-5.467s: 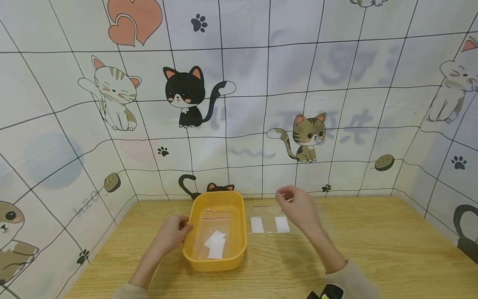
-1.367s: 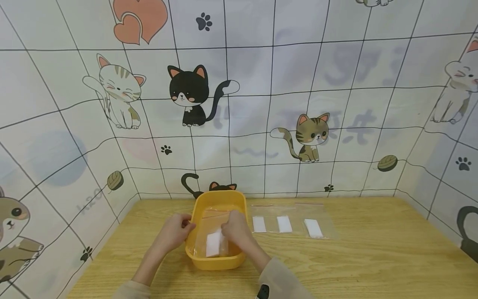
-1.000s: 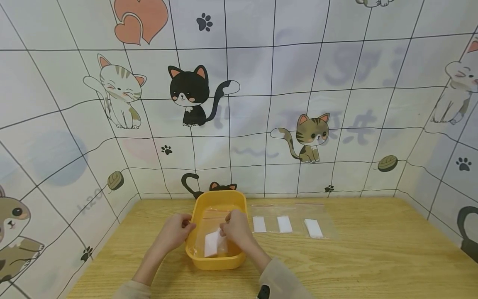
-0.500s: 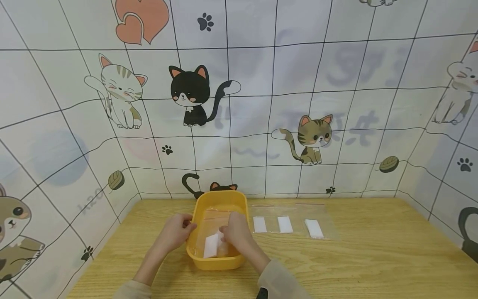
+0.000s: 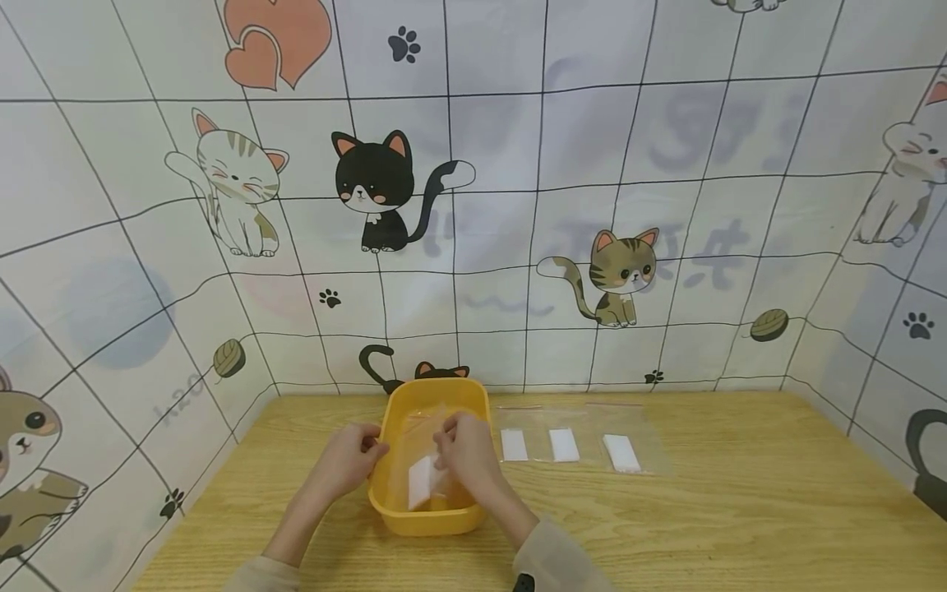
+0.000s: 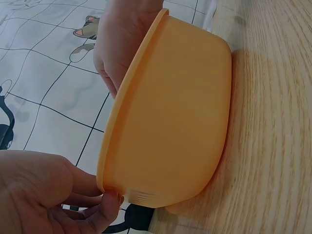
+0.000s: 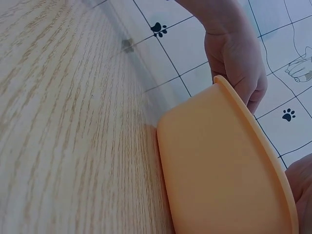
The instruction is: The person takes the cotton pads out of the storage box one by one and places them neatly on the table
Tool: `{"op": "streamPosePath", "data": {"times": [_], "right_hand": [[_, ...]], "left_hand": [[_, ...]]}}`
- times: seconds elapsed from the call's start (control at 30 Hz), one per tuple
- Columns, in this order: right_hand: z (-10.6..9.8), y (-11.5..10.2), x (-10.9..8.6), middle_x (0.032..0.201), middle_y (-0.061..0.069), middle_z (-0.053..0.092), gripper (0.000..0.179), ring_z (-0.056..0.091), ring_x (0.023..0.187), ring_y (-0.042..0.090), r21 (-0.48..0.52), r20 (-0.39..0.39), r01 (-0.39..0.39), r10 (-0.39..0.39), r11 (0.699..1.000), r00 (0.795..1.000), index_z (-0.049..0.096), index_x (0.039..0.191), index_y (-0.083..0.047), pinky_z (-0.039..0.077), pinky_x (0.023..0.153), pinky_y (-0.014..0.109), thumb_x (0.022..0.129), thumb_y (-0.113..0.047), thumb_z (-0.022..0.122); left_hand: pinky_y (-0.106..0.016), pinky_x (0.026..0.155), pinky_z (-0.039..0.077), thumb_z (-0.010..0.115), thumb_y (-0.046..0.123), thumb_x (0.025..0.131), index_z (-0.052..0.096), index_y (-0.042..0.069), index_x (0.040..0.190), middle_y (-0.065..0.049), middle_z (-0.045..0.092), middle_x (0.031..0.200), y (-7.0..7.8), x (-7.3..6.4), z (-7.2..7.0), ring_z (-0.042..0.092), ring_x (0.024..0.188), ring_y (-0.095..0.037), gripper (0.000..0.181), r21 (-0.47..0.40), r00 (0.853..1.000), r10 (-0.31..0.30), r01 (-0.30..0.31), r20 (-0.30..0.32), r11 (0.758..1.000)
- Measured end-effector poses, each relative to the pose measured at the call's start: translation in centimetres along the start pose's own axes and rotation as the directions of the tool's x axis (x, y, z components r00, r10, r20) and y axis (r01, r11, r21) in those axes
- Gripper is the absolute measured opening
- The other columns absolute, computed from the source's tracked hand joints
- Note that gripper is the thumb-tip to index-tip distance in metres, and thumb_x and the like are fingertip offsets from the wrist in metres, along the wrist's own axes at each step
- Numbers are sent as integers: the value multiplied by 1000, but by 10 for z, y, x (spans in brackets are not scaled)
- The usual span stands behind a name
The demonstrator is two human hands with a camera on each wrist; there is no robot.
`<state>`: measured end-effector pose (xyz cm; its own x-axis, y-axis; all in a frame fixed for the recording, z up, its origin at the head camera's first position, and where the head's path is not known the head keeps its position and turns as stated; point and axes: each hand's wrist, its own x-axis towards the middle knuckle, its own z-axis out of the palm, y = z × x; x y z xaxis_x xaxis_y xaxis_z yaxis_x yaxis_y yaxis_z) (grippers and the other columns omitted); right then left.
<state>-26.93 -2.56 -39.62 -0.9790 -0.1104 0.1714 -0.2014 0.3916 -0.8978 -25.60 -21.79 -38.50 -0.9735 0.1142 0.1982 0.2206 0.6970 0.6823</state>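
A yellow plastic basin (image 5: 429, 524) stands on the wooden table. My left hand (image 5: 348, 454) holds its left rim; the left wrist view shows thumb and fingers (image 6: 111, 207) pinching the edge. Inside the basin, my right hand (image 5: 466, 456) pinches a clear zip bag (image 5: 425, 432), whose top is tilted up. White rectangular pieces (image 5: 419, 485) show in or under the clear plastic there. How many bags lie in the basin cannot be told. In the right wrist view the basin wall (image 7: 219, 165) hides the bag and most of my right hand (image 7: 302, 190).
Right of the basin, clear zip bags lie side by side in a row, holding a left white piece (image 5: 514, 445), a middle white piece (image 5: 564, 445) and a right white piece (image 5: 621, 453). A cat-patterned sheet (image 5: 488, 222) walls the table's back and sides.
My right hand has moved from the row of bags into the basin, and the rightmost bag there is now uncovered. Most recently, the pinched bag's top has risen slightly. My left hand stays on the rim.
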Motion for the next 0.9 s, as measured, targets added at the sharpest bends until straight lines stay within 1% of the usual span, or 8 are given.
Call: {"op": "streamPosePath", "data": {"times": [0.13, 0.4, 0.67, 0.9], "right_hand": [[0, 1, 0, 72, 7, 64, 6, 66, 53, 17, 44, -22, 48, -47, 998, 999, 63, 97, 7, 51, 47, 24, 96, 1, 63], [-3, 3, 1, 73, 6, 64, 8, 66, 54, 15, 82, -51, 66, -62, 994, 997, 67, 96, 6, 54, 49, 26, 97, 0, 62], [-9, 2, 1, 75, 8, 66, 8, 67, 56, 16, 144, -58, 107, -100, 984, 993, 67, 98, 7, 56, 52, 26, 98, 1, 62], [-15, 1, 1, 74, 9, 66, 9, 67, 57, 17, 182, -61, 131, -122, 975, 991, 67, 96, 7, 56, 52, 27, 98, -1, 63]], "left_hand": [[-25, 50, 46, 66, -5, 91, 69, -3, 89, -3, 57, 66, -1, 0, 0, 53, 55, -13, 3, -10, 1000, 5, -5, -1, 1000], [-25, 50, 45, 66, -4, 91, 69, -2, 89, -2, 57, 66, -1, 0, 0, 53, 55, -12, 4, -1, 1000, 13, -13, -5, 1000], [-25, 50, 45, 66, -4, 91, 70, -3, 91, -3, 57, 67, -2, 1, 1, 53, 55, -12, 4, 1, 1000, 10, -10, -4, 1000], [-25, 50, 46, 66, -4, 91, 69, -2, 88, -3, 57, 66, -2, 1, 1, 53, 55, -13, 4, 0, 1000, 3, -3, -7, 1000]]}}
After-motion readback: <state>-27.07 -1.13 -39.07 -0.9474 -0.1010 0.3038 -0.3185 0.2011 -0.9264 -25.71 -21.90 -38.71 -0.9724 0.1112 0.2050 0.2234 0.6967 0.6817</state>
